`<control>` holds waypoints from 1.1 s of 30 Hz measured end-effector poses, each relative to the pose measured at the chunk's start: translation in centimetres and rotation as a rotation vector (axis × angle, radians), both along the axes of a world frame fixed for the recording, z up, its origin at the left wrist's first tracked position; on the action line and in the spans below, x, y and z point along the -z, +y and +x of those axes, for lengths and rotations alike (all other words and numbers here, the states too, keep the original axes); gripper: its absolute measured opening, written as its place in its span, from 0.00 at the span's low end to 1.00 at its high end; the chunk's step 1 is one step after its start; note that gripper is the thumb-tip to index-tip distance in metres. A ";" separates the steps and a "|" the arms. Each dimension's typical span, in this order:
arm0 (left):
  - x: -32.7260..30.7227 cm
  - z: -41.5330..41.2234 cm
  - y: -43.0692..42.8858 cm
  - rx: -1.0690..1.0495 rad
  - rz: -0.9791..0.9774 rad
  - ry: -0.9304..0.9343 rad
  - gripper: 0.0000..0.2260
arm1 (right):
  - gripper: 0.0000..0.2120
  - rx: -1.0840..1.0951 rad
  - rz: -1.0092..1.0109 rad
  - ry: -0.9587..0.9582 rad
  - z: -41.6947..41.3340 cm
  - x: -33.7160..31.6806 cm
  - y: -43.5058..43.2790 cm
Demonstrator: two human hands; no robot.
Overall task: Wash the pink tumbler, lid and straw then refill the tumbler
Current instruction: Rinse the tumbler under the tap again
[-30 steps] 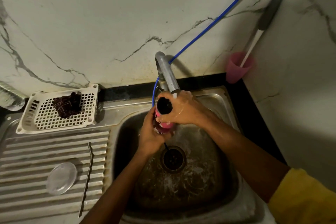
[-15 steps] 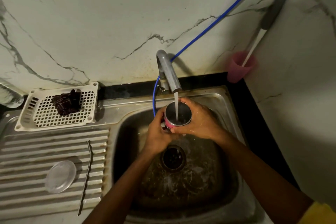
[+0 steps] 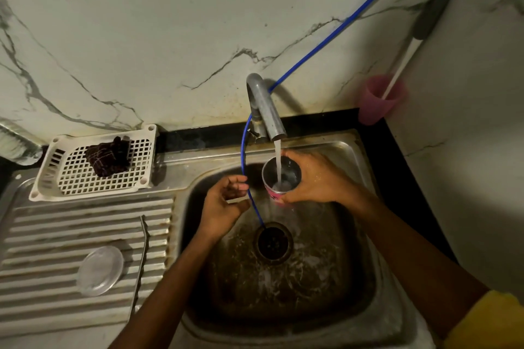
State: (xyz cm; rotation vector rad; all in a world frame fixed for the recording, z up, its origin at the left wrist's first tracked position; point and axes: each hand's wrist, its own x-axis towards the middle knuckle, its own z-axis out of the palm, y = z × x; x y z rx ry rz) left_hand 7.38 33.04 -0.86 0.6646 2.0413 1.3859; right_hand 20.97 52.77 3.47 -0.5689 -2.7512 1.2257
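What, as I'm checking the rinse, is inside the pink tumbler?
Water from the tap streams into the tumbler, held by the right hand, and pools at the bottom. The churning water hides the base.

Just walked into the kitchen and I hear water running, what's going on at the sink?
A person is at the sink, rinsing or filling the pink tumbler. The right hand holds it mouth up under the tap, and water runs straight into it. The left hand hangs loosely curled beside the blue hose, holding nothing. The clear lid and the metal straw lie on the draining board to the left.
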 end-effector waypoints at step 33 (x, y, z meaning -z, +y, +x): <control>-1.8 0.8 2.8 0.165 0.118 0.147 0.36 | 0.09 0.397 -0.618 0.027 -0.5 1.9 3.5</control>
